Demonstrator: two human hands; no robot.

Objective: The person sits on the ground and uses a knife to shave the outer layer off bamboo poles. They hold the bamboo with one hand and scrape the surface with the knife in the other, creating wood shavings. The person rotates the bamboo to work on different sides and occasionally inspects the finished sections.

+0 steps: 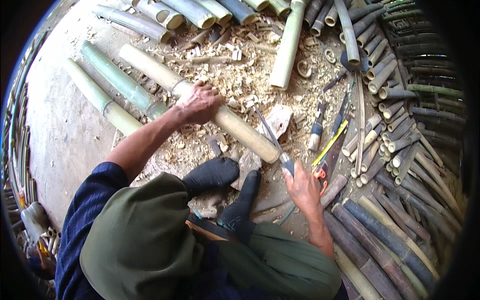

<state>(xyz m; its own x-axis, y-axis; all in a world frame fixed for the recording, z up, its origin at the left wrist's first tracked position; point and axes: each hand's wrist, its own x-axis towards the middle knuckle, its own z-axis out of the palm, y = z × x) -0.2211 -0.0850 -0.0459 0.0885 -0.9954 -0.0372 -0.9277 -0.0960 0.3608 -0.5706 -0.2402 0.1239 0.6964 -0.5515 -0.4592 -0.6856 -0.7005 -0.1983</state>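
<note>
My left hand is wrapped over the middle of a pale, thick bamboo pole, which slants from the upper left toward my right hand. In my closed right hand is a knife with a long narrow blade and a bluish-grey handle. Its blade points up and left, alongside the near end of the pole; whether it touches the bamboo I cannot tell. Beneath that end lies a pale block. My feet, in dark socks, are just below the pole.
Two greenish bamboo poles lie to the left. Wood shavings cover the ground ahead. Right of the pole are a wooden-handled tool, a yellow measuring strip and an orange-handled item. Cut bamboo pieces are heaped along the right.
</note>
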